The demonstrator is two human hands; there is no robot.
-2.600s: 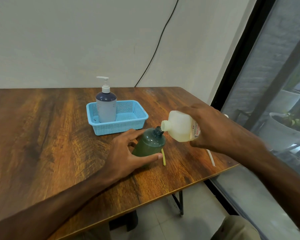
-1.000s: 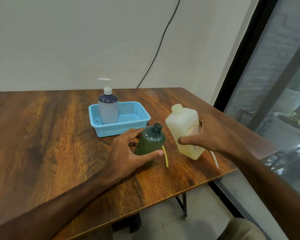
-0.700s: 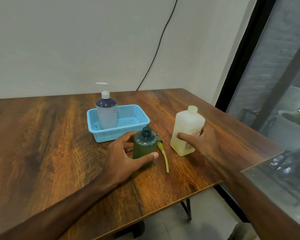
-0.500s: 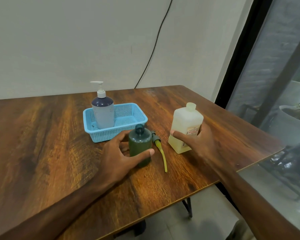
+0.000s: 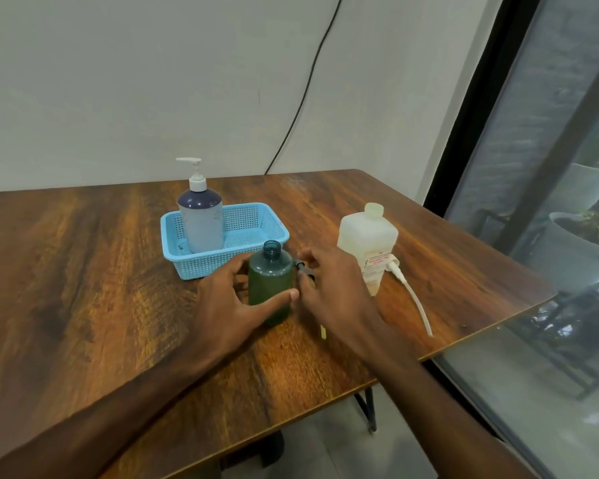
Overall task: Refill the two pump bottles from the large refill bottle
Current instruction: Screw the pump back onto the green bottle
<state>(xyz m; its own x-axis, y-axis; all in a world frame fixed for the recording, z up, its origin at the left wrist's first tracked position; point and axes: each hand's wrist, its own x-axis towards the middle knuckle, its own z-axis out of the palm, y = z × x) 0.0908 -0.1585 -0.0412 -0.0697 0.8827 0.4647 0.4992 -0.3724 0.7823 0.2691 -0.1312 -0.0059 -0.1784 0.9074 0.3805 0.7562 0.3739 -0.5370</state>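
An open-necked green pump bottle (image 5: 270, 283) stands upright on the wooden table (image 5: 83, 271), and my left hand (image 5: 230, 300) grips its side. Its dark pump head (image 5: 305, 269) lies on the table just right of it, with the yellow tube's tip (image 5: 323, 332) showing under my wrist. My right hand (image 5: 336, 292) covers the pump, fingertips curled round the head. The large whitish refill bottle (image 5: 365, 240) stands upright and uncapped to the right, with no hand on it. A grey-blue pump bottle (image 5: 201, 224) with a white pump stands in the blue basket (image 5: 267, 219).
A white pump with a long tube (image 5: 412, 297) lies on the table right of the refill bottle, reaching toward the table's right edge. A black cable hangs down the wall behind. A glass door with plant pots outside is at the right.
My right hand tipped the refill bottle back upright, set it on the table, let go and moved left onto the green pump head. My left hand stayed on the green bottle.
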